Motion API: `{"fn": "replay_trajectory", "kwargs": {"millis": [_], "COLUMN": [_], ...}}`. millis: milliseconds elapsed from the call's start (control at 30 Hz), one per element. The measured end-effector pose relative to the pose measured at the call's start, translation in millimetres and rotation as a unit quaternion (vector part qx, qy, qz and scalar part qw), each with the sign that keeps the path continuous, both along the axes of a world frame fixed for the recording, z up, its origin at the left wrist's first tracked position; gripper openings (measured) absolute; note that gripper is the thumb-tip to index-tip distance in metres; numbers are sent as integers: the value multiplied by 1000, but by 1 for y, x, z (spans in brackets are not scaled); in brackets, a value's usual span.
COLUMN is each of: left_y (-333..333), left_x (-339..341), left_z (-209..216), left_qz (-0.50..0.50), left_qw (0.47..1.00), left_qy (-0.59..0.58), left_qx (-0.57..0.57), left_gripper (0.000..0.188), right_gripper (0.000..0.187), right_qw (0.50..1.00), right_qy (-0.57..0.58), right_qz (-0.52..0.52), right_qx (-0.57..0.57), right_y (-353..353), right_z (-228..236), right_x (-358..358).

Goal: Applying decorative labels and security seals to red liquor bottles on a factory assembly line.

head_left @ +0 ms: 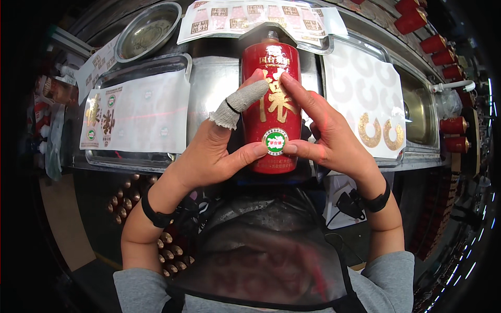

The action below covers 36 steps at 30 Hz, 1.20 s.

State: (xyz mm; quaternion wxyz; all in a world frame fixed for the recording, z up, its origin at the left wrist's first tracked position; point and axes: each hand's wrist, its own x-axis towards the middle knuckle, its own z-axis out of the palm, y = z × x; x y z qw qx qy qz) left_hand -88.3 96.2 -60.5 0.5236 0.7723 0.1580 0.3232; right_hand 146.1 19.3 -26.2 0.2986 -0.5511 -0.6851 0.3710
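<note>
A red bottle [253,122] with gold lettering lies on the metal bench, its neck pointing away from me. Both my hands frame it from the sides. My left hand [209,148] wears a grey fabric finger sleeve [244,103] on the index finger, and its thumb presses the left edge of a round green-and-white sticker [275,141] low on the bottle. From the other side my right hand [334,136] presses the sticker's right edge with its thumb, while its index finger rests on the bottle higher up. The remaining fingers are partly hidden.
At left, a tray [185,65] bears a sticker sheet [138,112]. A sheet with gold horseshoe-shaped stickers [365,96] lies at right. Behind are a metal bowl [176,28] and more label sheets [261,15]. Several red bottles [434,44] line the far right, near a white tap [459,85].
</note>
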Motion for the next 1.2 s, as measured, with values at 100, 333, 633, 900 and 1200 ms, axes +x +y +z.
{"fn": "replay_trajectory", "kwargs": {"millis": [100,333,633,900,1200], "left_y": [1,2,2,1,4], "left_x": [1,-1,-1,-1,0], "left_z": [2,1,4,3,3], "left_qz": [-2,0,4,8,4], "left_qw": [1000,1000,999,1000,999], "left_qy": [-4,-8,-4,-5,4], "left_qx": [-1,19,37,23,34], "left_gripper": [76,76,76,77,76], "right_gripper": [92,93,103,110,111], "right_qw": [1000,1000,1000,1000,999], "right_qy": [-9,-8,-5,7,12], "right_qz": [2,7,8,21,24], "right_qx": [-4,-8,-11,-16,-19], "right_y": [0,0,1,2,3], "right_z": [1,3,1,-2,-3], "right_x": [1,-1,1,3,4]}}
